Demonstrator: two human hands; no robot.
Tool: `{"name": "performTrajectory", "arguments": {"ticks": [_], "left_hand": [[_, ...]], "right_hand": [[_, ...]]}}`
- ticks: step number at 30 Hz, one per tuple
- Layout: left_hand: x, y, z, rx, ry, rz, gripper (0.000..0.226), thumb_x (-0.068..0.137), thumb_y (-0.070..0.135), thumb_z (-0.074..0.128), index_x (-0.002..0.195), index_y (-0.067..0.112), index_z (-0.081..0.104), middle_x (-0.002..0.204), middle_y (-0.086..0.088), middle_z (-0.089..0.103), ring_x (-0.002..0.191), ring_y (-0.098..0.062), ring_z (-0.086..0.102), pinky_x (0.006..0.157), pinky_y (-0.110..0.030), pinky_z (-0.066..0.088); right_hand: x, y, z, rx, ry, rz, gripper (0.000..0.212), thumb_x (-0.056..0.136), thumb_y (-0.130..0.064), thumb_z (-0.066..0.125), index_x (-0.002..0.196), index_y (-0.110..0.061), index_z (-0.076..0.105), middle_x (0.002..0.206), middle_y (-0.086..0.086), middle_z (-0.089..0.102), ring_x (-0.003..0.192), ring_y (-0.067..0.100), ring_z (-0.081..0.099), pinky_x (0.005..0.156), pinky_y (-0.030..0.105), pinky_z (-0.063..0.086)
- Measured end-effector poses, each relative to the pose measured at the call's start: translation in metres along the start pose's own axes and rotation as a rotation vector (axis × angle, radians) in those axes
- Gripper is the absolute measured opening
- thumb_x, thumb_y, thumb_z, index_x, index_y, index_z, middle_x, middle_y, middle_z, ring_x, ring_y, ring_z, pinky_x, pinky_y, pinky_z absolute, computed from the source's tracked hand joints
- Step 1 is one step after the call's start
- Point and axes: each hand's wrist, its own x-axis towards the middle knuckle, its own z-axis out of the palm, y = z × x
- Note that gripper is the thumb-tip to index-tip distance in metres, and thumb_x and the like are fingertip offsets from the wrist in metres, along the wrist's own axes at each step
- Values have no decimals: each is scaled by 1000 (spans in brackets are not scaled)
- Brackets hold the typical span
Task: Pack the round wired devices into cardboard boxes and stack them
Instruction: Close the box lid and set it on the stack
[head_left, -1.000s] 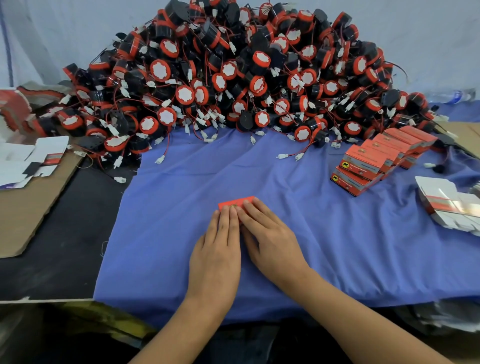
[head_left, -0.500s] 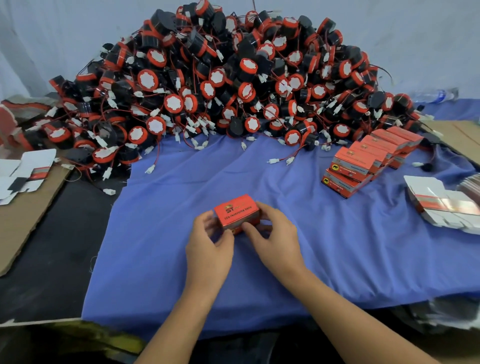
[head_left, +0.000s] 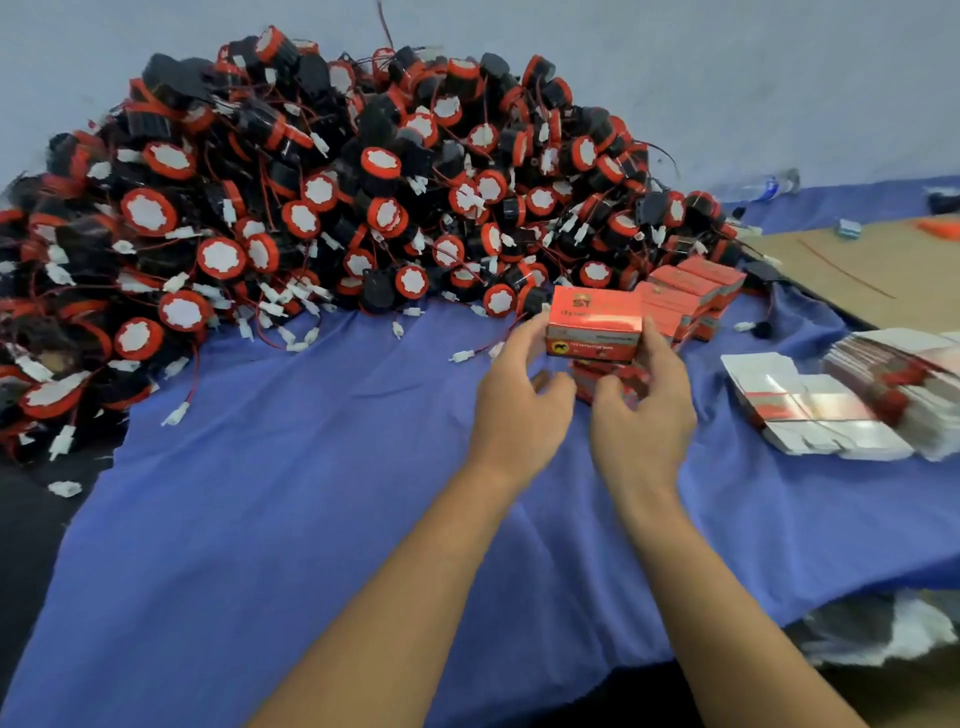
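A red cardboard box (head_left: 595, 325) is held up between both hands, just above the near end of a row of packed red boxes (head_left: 685, 293). My left hand (head_left: 517, 400) holds its left side with the fingertips. My right hand (head_left: 644, 410) grips its right side, thumb curled below. Another red box (head_left: 610, 376) lies under the hands, partly hidden. A big heap of round black-and-red wired devices (head_left: 322, 208) with white connectors fills the back of the blue cloth (head_left: 322, 493).
Flat unfolded box blanks (head_left: 815, 410) lie in a fanned stack at the right. A brown cardboard sheet (head_left: 872, 270) sits at the far right, with a plastic bottle (head_left: 769, 184) behind it. Loose white connectors (head_left: 174, 414) trail onto the cloth's left side.
The hands lifted the closed box off the cloth and carried it forward and right, up to the row of packed boxes. The camera view swung right with them.
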Motion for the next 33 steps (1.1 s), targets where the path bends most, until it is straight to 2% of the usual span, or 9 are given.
{"name": "performTrajectory", "arguments": {"ticks": [5, 7, 11, 15, 17, 19, 22, 27, 33], "left_hand": [[46, -14, 37, 82, -148, -37, 67, 91, -6, 53, 151, 21, 46, 118, 17, 68, 101, 9, 63, 98, -24, 54], [56, -26, 43, 193, -216, -52, 72, 93, -3, 53, 157, 25, 38, 127, 7, 69, 110, -6, 64, 101, -32, 53], [61, -42, 46, 414, -266, 6, 86, 94, 1, 52, 165, 31, 14, 138, 2, 64, 107, -15, 62, 75, -15, 42], [60, -39, 51, 438, -283, 19, 89, 95, 3, 50, 165, 31, 4, 145, 2, 58, 109, -22, 63, 84, -30, 52], [48, -33, 57, 437, -155, 93, 83, 94, -1, 47, 166, 22, 12, 157, -2, 47, 129, -24, 56, 99, -40, 51], [28, -29, 69, 364, 54, 270, 64, 93, -3, 45, 155, 11, 41, 152, -6, 51, 138, -22, 49, 110, -38, 46], [-2, -30, 94, 263, 84, 436, 38, 91, 3, 44, 121, 4, 68, 119, -7, 66, 114, -22, 60, 102, -31, 48], [-10, -28, 138, 163, -139, 74, 26, 96, 4, 52, 115, 7, 70, 114, -8, 69, 107, -18, 63, 94, -21, 46], [-7, -33, 197, 260, -392, -174, 31, 103, 11, 50, 129, 11, 67, 128, -12, 70, 121, -29, 62, 102, -38, 48]], "right_hand": [[41, 13, 0, -106, 27, -54, 69, 76, 4, 53, 143, -16, 57, 111, -24, 60, 105, 6, 62, 94, 17, 48], [48, 22, -1, -172, -13, -60, 65, 70, 5, 53, 132, -15, 64, 105, -12, 69, 99, 19, 65, 92, 36, 54], [52, 42, -3, -302, -81, 10, 80, 71, 2, 52, 150, -12, 48, 123, 14, 68, 114, 35, 60, 101, 52, 47], [48, 47, -6, -218, -65, -26, 87, 73, 8, 52, 157, -11, 39, 129, -3, 65, 120, 17, 58, 106, 27, 45], [48, 49, -9, -174, -41, -72, 81, 74, 10, 52, 152, -11, 45, 131, -21, 57, 126, -4, 52, 107, 14, 39], [48, 52, -15, -173, -30, -77, 73, 79, 6, 56, 149, -17, 49, 135, -17, 59, 129, -2, 51, 110, 21, 42], [49, 60, -34, -201, -1, -56, 66, 90, -3, 62, 151, -21, 47, 141, -19, 52, 133, -4, 46, 109, 10, 31], [58, 76, -84, -450, 54, 37, 63, 89, -3, 64, 149, -8, 47, 149, 9, 53, 140, 23, 45, 111, 26, 33], [67, 87, -130, -940, -30, 192, 54, 97, -19, 57, 149, -8, 48, 155, 15, 45, 145, 33, 36, 114, 50, 30]]}}
